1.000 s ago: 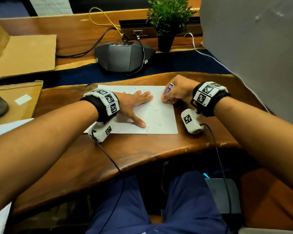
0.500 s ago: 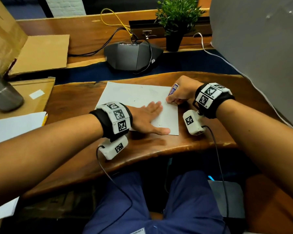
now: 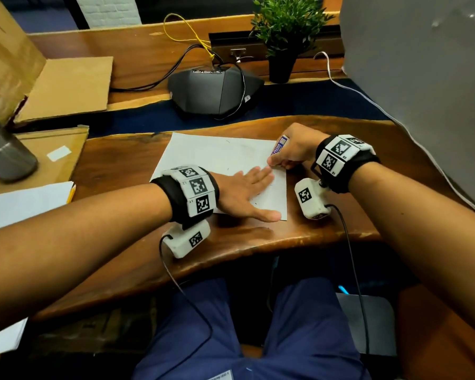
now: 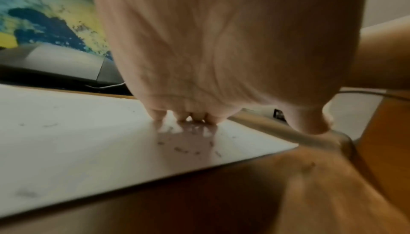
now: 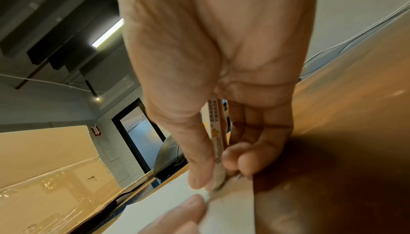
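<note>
Right hand (image 3: pixel 295 150) is pinching the eraser (image 3: pixel 279 144) (its sleeve poking out at 11 o'clock), pressing its tip on the paper's (image 3: pixel 211 157) right edge; left hand (image 3: pixel 243 194) is lying flat, fingers straight, at 7 o'clock from it.

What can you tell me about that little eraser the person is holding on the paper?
The eraser is a slim stick in a white paper sleeve with blue-purple print that seems to read ERASER. It stands steeply tilted, its rounded pale tip pressed on the sheet of paper near the right edge. The right hand pinches it low between thumb and fingers. The left hand lies flat on the paper, fingertips close beside the tip.
</note>
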Demonstrator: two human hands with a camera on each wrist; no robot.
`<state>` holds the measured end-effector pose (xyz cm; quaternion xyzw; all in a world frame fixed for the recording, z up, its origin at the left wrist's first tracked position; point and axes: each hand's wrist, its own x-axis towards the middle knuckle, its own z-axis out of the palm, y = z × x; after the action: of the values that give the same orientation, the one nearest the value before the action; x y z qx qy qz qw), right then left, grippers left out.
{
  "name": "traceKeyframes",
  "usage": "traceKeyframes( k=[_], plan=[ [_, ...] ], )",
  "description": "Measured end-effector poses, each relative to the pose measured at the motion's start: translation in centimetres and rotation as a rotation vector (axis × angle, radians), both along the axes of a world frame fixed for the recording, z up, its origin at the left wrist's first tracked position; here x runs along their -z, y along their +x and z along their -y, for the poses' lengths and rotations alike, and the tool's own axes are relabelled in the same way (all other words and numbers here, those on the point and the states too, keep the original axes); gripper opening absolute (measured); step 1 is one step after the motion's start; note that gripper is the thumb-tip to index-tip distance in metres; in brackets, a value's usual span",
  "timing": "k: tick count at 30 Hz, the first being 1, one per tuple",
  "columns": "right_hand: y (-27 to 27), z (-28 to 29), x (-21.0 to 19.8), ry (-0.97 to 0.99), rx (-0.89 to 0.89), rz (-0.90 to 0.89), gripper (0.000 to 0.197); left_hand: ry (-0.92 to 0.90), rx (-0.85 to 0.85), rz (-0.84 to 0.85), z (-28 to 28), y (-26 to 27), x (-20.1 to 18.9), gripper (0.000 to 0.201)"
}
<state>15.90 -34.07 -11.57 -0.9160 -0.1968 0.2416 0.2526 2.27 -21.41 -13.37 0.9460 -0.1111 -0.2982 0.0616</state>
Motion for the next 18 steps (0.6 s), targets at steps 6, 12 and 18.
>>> traceKeyframes(
  k=[6, 12, 18],
  plan=[
    [0.3, 0.4, 0.3, 0.036, 0.051, -0.018, 0.028, -0.067, -0.124, 0.141, -2.0, 2.6, -1.7, 0.074],
    [-0.1, 0.6, 0.2, 0.018, 0.026, 0.015, 0.020, -0.116, -0.347, 0.387, -3.9, 4.9, -2.1, 0.063],
    [-0.2, 1.1, 0.4, -0.043, -0.019, 0.032, 0.026, -0.060, -0.374, 0.285, -5.0, 4.8, -0.8, 0.096]
  ],
)
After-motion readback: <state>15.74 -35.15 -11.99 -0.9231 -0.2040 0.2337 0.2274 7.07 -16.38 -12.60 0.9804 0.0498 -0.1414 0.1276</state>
